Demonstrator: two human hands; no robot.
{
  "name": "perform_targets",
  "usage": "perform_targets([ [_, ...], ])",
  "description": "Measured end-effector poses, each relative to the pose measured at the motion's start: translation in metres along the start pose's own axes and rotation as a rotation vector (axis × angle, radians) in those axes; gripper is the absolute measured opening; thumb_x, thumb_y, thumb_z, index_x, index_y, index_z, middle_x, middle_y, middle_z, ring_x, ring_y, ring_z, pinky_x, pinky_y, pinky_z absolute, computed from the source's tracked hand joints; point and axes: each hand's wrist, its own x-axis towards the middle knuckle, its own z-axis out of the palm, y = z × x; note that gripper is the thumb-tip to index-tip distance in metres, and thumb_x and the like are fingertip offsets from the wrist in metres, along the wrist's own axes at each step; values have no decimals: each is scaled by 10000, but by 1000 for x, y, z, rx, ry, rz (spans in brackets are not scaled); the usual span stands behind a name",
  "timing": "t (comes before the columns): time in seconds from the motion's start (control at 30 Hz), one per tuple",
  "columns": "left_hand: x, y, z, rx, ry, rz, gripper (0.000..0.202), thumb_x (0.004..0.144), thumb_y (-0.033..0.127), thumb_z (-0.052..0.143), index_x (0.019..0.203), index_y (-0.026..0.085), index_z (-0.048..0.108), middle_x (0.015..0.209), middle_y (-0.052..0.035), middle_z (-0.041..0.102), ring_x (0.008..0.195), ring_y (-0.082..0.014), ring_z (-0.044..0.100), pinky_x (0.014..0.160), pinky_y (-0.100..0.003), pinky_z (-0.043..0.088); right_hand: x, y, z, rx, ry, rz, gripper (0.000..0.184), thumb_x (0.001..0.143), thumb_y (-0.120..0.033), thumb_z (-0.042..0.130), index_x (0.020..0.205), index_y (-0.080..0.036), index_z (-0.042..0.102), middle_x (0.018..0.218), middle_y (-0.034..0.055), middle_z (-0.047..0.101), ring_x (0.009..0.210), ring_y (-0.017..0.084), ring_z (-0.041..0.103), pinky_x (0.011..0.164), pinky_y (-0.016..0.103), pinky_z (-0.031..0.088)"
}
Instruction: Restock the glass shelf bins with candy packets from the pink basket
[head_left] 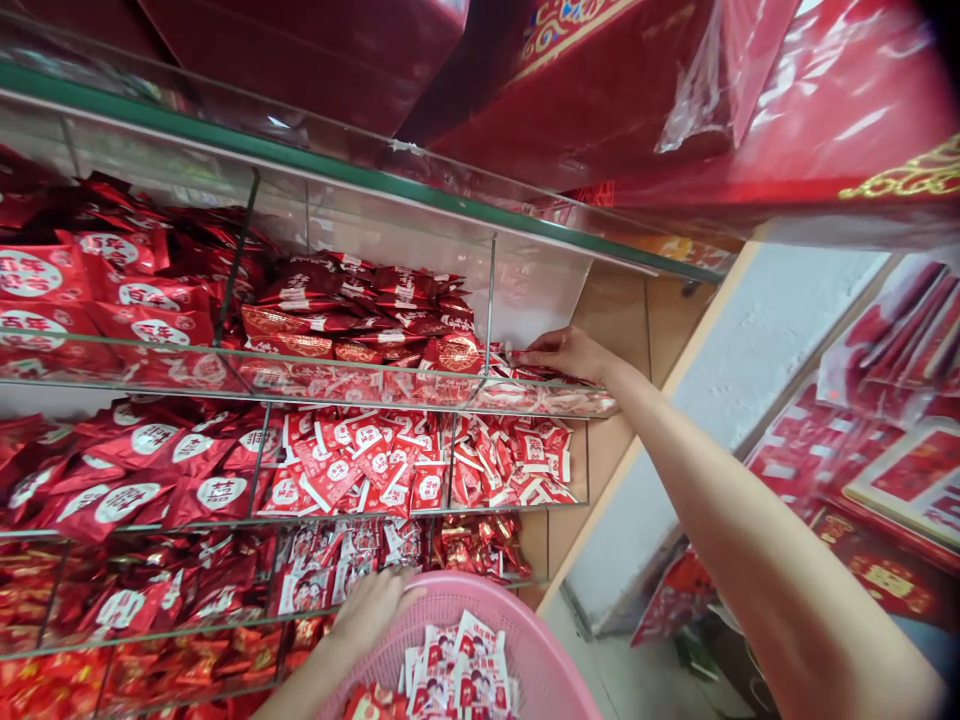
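Observation:
My right hand reaches up into the rightmost glass compartment of the upper tier, fingers closed down on small red and white sweet packets lying there. My left hand grips the far rim of a pink plastic basket held low in front of me. Several white and red packets lie in the basket.
Tiered glass bins hold red wrapped sweets in every compartment. Large red boxes in plastic film sit on the glass shelf above. More red gift boxes stand at the right, beside a white wall.

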Motion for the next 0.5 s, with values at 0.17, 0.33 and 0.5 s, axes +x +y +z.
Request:
perform_targets([
  [0.17,0,-1,3,-2,8,-13,478,916,505,262,1066,220,614,1041,-74,688,915,-230,649,748,-289,449,4,1,1,45,262,-35,462,652,-556,622,744,-111,705,653,39,646,619,134,514,561,248,373],
  [0.33,-1,1,1,1,5,0,496,926,503,228,1073,219,607,1016,-75,693,899,-218,650,734,-281,447,-4,-14,-9,499,585,-21,399,652,-549,631,725,-157,629,631,2,588,556,114,494,484,236,352],
  [0.5,0,1,0,32,5,-13,485,914,523,267,1051,210,612,954,-84,703,875,-236,655,721,-298,448,-80,-55,8,740,621,-79,264,788,-468,559,849,-216,612,753,22,600,694,133,586,571,250,438],
])
